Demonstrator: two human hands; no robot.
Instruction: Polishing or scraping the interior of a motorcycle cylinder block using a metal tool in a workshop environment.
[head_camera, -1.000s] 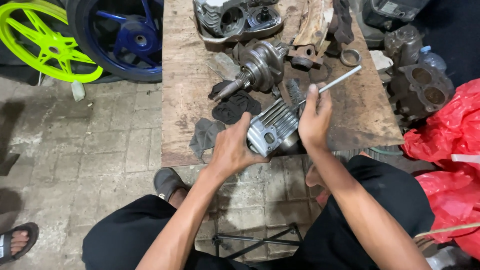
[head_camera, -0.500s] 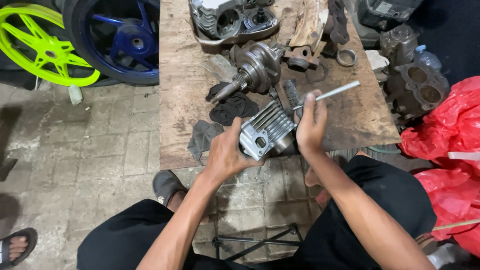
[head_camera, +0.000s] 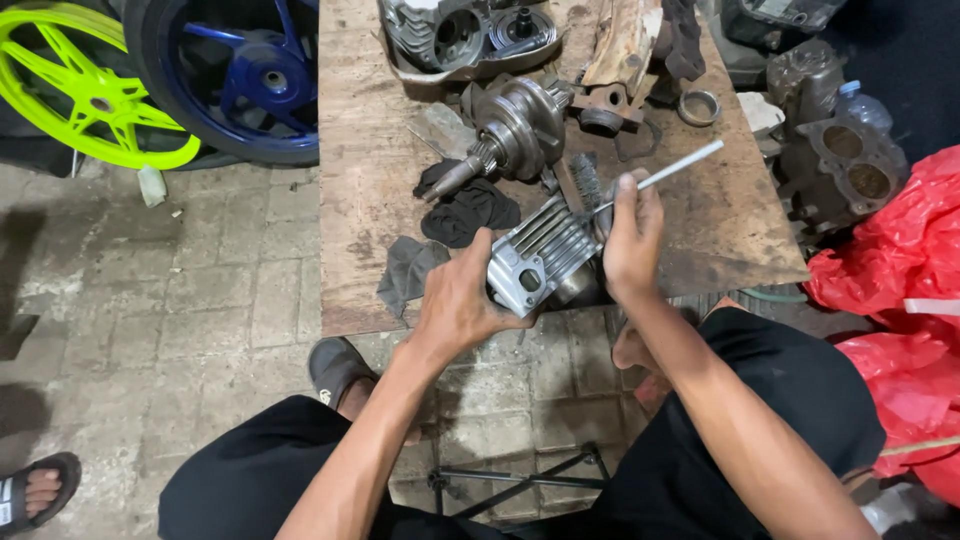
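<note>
My left hand (head_camera: 462, 296) grips a silver finned engine cylinder (head_camera: 542, 254) at the near edge of a low wooden board (head_camera: 365, 180). My right hand (head_camera: 630, 238) rests against the cylinder's right side and holds a thin metal rod (head_camera: 668, 174) that slants up to the right. A crankshaft (head_camera: 515, 125) lies on the board just beyond the cylinder. Dark rags (head_camera: 468, 212) lie to the left of the cylinder.
An engine case (head_camera: 455, 35), a metal ring (head_camera: 697, 107) and rusty parts crowd the board's far end. A blue wheel (head_camera: 235, 75) and a lime-green wheel (head_camera: 80, 85) stand at the top left. Red plastic bags (head_camera: 900, 300) and a grey engine block (head_camera: 840, 160) sit on the right. Another person's sandalled foot (head_camera: 35, 490) shows at the bottom left.
Both hands and the cylinder have shifted only slightly against the board; the rod stays slanted the same way in my right hand.
</note>
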